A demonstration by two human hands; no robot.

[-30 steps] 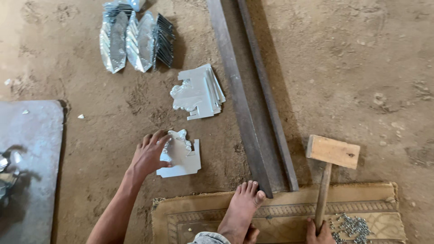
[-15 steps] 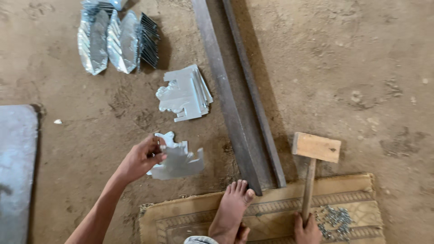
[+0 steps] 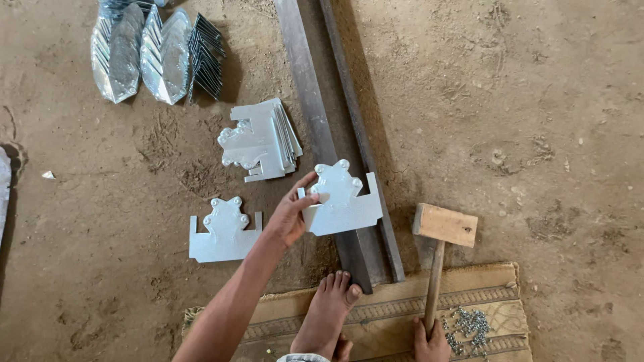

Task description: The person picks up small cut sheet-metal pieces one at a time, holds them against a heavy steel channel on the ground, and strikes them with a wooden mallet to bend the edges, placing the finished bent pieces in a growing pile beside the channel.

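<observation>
The left hand (image 3: pixel 290 218) has lifted one metal plate (image 3: pixel 342 201) off the dirt and now pinches it over the steel bar (image 3: pixel 315 127) — its twin (image 3: pixel 223 231) stays behind. The right hand (image 3: pixel 429 342) clenches the wooden mallet (image 3: pixel 443 228), head down beside the bar.

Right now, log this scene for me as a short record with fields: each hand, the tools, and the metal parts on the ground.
left hand: holds a cut metal plate over the steel bar
right hand: grips the wooden mallet by its handle
loose plate: flat on the dirt
plate stack: beside the bar
small fasteners: heaped on the mat
</observation>
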